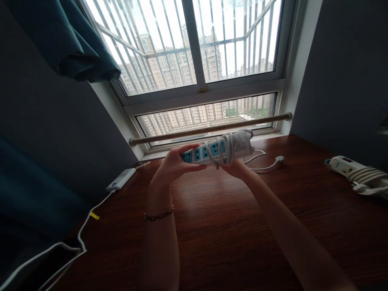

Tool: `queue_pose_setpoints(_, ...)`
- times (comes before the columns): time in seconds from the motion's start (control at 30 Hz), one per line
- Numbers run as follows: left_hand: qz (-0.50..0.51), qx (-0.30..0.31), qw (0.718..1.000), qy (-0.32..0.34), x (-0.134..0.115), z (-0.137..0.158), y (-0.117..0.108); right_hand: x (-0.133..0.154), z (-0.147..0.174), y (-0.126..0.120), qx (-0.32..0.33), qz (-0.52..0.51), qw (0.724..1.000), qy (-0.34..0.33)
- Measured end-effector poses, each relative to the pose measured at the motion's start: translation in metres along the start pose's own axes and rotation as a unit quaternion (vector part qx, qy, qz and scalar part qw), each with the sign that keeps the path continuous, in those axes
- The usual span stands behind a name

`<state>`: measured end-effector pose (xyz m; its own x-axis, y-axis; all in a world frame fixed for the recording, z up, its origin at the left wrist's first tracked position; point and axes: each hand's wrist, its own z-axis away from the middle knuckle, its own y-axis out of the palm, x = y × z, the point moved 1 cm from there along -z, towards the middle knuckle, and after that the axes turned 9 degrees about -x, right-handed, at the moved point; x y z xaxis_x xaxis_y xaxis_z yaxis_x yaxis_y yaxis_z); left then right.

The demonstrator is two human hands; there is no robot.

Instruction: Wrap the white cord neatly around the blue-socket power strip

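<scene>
A white power strip (pixel 198 154) with blue sockets is held up above the brown wooden table, tilted a little, its right end higher. Loops of its white cord (pixel 229 148) wrap around its right half. My left hand (pixel 178 163) grips the left end, thumb below and fingers over the top. Under the wrapped part, my right hand (pixel 233 166) supports the strip from below; most of its fingers are hidden behind the strip and cord. The loose end of the cord trails to the right, with its plug (pixel 279 159) lying on the table.
Another power strip (pixel 341 165), its cord coiled around it, lies at the table's right edge. On the left, a white box-shaped device (pixel 121 180) has a white cable (pixel 86 222) running toward the front. Behind the table (pixel 206 226) are a rail (pixel 212 128) and a barred window.
</scene>
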<state>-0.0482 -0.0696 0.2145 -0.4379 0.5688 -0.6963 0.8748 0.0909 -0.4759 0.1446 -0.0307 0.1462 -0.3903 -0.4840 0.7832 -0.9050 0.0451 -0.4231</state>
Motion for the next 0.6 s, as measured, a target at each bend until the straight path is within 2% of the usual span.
queue_pose_setpoints(0.1,-0.093,-0.091,0.99,-0.046,-0.002,-0.003,0.013,0.005,0.002,0.003,0.022,0.137,0.989,-0.055)
queue_pose_setpoints(0.2,-0.267,-0.147,0.95,-0.063,-0.005,-0.005,0.031,0.012,0.006,0.003,0.068,0.312,0.944,-0.084)
queue_pose_setpoints(0.3,-0.413,-0.172,0.893,-0.045,-0.002,-0.007,0.048,0.017,0.011,0.0,0.105,0.369,0.92,-0.08)
queue_pose_setpoints(0.4,-0.506,-0.193,0.841,-0.024,0.006,-0.007,0.052,0.022,0.014,-0.01,0.086,0.374,0.92,-0.087)
queue_pose_setpoints(0.43,-0.52,-0.188,0.833,-0.016,0.009,-0.008,0.05,0.025,0.014,-0.014,0.067,0.373,0.921,-0.095)
queue_pose_setpoints(0.5,-0.525,-0.143,0.839,0.013,0.014,-0.008,0.042,0.029,0.014,-0.023,0.018,0.36,0.925,-0.12)
queue_pose_setpoints(0.6,-0.468,-0.019,0.88,0.082,0.017,-0.008,0.028,0.032,0.013,-0.034,-0.029,0.307,0.938,-0.162)
